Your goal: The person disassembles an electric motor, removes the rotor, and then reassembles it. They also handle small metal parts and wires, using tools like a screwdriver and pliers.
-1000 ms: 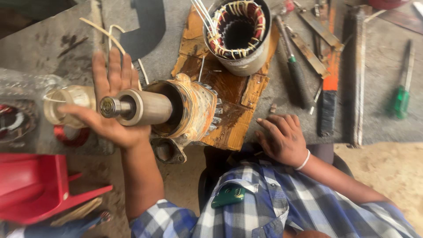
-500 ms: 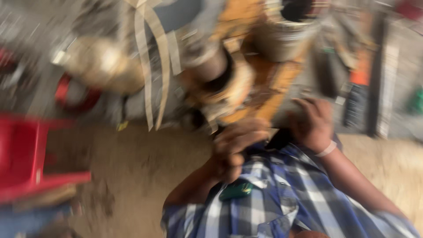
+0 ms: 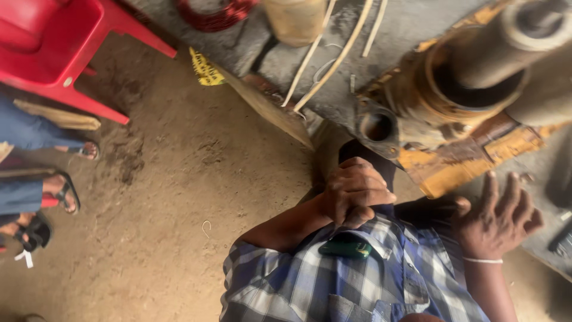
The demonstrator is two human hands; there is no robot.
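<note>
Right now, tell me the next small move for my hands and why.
Probably bring the left hand, closed at the plaid shirt's chest, up to the rusty yellow motor housing with its steel shaft; neither it nor the open right hand touches it.

Motor rotor assembly (image 3: 476, 83): a heavy, grimy unit with a grey steel shaft projecting toward the camera at upper right, set in a yellowed, oil-stained housing. A round bolt lug on the housing's lower left faces outward. The unit lies tilted on a worn yellow-orange wooden board (image 3: 476, 164), overhanging the board's near edge. The board rests flat on the grey workbench, directly beneath the rotor assembly.
</note>
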